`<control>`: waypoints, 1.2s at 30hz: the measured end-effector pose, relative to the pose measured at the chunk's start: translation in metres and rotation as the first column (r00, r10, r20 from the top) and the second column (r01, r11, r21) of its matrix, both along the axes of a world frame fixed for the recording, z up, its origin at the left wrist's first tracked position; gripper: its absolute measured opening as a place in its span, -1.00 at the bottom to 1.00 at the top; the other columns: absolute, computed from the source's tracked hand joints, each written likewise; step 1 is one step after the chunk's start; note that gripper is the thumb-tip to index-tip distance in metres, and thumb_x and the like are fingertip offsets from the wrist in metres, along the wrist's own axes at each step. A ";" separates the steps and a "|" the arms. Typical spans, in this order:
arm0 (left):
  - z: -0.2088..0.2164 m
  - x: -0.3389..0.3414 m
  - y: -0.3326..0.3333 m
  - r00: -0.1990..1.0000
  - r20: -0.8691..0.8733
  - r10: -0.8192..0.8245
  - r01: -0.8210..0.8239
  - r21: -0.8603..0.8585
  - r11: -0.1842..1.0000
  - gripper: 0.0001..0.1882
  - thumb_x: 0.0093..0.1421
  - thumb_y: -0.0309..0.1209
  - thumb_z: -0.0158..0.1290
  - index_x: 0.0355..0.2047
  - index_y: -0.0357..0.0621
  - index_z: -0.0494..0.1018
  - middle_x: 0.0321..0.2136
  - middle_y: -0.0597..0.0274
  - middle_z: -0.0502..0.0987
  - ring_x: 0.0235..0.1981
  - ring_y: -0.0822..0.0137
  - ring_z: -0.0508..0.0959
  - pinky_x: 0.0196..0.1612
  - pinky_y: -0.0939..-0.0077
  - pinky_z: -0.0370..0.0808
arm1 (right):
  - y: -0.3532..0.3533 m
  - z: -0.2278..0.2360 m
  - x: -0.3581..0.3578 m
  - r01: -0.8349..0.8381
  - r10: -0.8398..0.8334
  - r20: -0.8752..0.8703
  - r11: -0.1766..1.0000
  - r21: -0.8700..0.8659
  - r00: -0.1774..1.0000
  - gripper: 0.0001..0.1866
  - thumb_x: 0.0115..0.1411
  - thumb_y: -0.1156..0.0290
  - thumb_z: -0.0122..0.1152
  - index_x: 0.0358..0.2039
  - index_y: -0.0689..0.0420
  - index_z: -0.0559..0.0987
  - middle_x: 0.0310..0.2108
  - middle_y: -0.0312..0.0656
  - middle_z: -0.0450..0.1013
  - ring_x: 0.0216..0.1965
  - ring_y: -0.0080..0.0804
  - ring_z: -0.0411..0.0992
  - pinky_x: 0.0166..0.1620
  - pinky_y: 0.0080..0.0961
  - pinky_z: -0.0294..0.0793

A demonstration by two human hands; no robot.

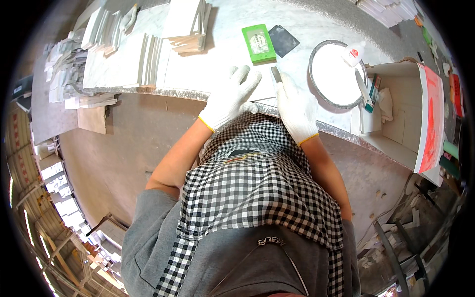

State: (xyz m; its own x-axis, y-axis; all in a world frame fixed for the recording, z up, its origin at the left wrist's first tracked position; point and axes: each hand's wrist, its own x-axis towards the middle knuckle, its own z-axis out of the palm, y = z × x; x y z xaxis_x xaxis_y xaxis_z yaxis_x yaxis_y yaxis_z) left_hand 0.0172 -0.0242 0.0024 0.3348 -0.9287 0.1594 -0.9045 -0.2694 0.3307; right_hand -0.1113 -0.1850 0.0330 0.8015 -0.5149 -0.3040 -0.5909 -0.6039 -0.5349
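A white tile [267,89] lies on the table close to my apron, between my two white-gloved hands. My left hand [231,95] rests at the tile's left side, fingers stretched out over it and the thumb toward the near edge. My right hand [298,108] is closed on a small dark grey flat piece [276,74], which sticks out past the fingertips at the tile's right side; its exact kind cannot be made out. Just beyond the tile lies a green box-shaped pad [257,45], with a dark grey square sheet [284,40] partly tucked beside it.
Right of my right hand sits a round dark-rimmed tub [330,74] of white material, with a white bottle [353,53] at its rim. An open cardboard box [402,119] stands farther right, near a utility knife [365,89]. White tile stacks [187,24] stand on the left.
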 end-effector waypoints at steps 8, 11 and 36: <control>0.000 0.001 0.000 1.000 -0.028 -0.001 0.003 0.039 0.999 -0.05 -0.10 0.28 0.15 0.20 -0.05 0.36 0.01 -0.02 0.39 0.00 -0.13 0.42 0.07 -0.04 0.40 | -0.001 -0.009 0.011 -0.015 0.015 -0.003 1.000 0.013 1.000 -0.59 0.41 0.21 -0.17 0.16 0.03 0.48 -0.23 0.16 0.59 -0.17 0.18 0.57 -0.04 0.05 0.48; -0.002 0.000 0.001 1.000 -0.020 0.001 0.000 0.027 1.000 -0.04 -0.10 0.29 0.15 0.21 -0.05 0.36 0.04 -0.03 0.38 0.03 -0.14 0.41 0.10 -0.05 0.40 | 0.000 -0.021 0.007 -0.006 0.011 0.118 0.999 -0.041 0.993 -0.62 0.39 0.21 -0.19 0.09 -0.01 0.50 -0.33 0.18 0.61 -0.23 0.21 0.59 -0.09 0.08 0.51; 0.006 -0.002 -0.001 0.998 -0.055 0.004 0.000 0.078 0.997 -0.06 -0.02 0.30 0.07 0.23 -0.11 0.34 0.07 -0.07 0.36 0.06 -0.15 0.37 0.14 -0.05 0.35 | -0.002 -0.013 -0.001 -0.050 0.046 0.115 0.998 0.035 0.992 -0.68 0.37 0.26 -0.16 -0.03 0.03 0.54 -0.37 0.14 0.59 -0.27 0.22 0.57 -0.11 0.10 0.50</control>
State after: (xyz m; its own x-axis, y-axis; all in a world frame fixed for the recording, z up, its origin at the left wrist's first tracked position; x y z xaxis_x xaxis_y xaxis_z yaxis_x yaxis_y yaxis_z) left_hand 0.0154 -0.0248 0.0086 0.3433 -0.9367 0.0683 -0.8849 -0.2982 0.3579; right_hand -0.1125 -0.1870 0.0202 0.8555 -0.4649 -0.2281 -0.4958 -0.6079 -0.6202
